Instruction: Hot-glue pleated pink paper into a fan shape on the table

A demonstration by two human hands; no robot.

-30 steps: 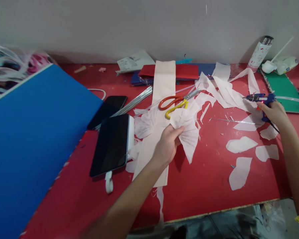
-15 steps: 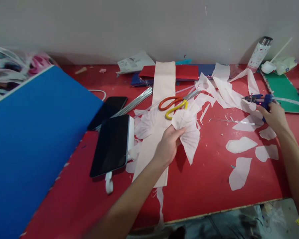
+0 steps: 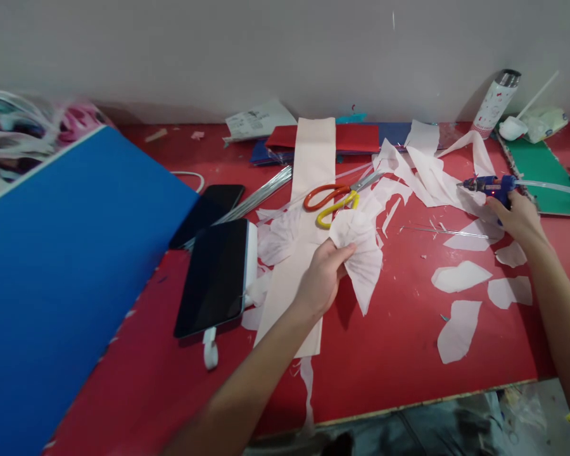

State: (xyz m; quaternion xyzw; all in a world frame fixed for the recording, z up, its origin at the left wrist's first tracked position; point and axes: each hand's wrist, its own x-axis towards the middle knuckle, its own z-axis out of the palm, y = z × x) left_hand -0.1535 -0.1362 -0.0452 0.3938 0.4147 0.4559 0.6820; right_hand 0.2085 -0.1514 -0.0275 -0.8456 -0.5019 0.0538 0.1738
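Moved slightly inward since the earlier frame, toward the left fingers: right hand with hot-glue gun, nozzle pointing left. Stretched out beneath both sets of fingers: red tabletop. Well left of the left fingers, blue board; beside and behind them, long crepe-paper strip; farther left, tablet. Grasped in left hand, between thumb and fingers: gathered crepe-paper petals, fanned to the right of the fingertips. Likely very light, limp and easily creased or torn; best pinched at the gathered middle, clear of the thin edges. Wrapped around the gun's handle: right fingers. Probably stiff and heavier, hot at the nozzle; best held by the handle only. Just beyond the left fingertips, scissors; below the right fingers, loose cut petals.
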